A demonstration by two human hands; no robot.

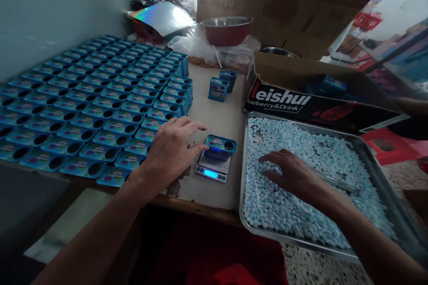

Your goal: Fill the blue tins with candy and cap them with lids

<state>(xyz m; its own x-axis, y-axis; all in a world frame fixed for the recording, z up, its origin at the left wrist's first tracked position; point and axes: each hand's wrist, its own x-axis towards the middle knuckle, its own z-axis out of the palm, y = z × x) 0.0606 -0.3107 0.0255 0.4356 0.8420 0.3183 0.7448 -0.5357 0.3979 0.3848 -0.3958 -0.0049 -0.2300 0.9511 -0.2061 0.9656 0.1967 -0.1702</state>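
Note:
On a small digital scale [211,173] with a lit blue display stands a blue candy tin [219,147], a dark round opening in its top. Just left of the tin is my left hand [175,144], thumb and fingers apart and nothing between them; whether the thumb tip touches the tin I cannot tell. My right hand [287,171] hovers low over, or rests on, pale blue and white candies [284,213] spread in a metal tray [245,178]. Its fingers are parted, with no candy visible in them. A metal utensil [337,182] lies on the candies beside the right wrist.
Rows of blue tins [96,111] cover the table's left side. Two more tins [218,89] stand behind the scale. An open cardboard box [301,98] stands behind the tray. At the back are a red metal bowl [227,33] and clear plastic bags [190,46].

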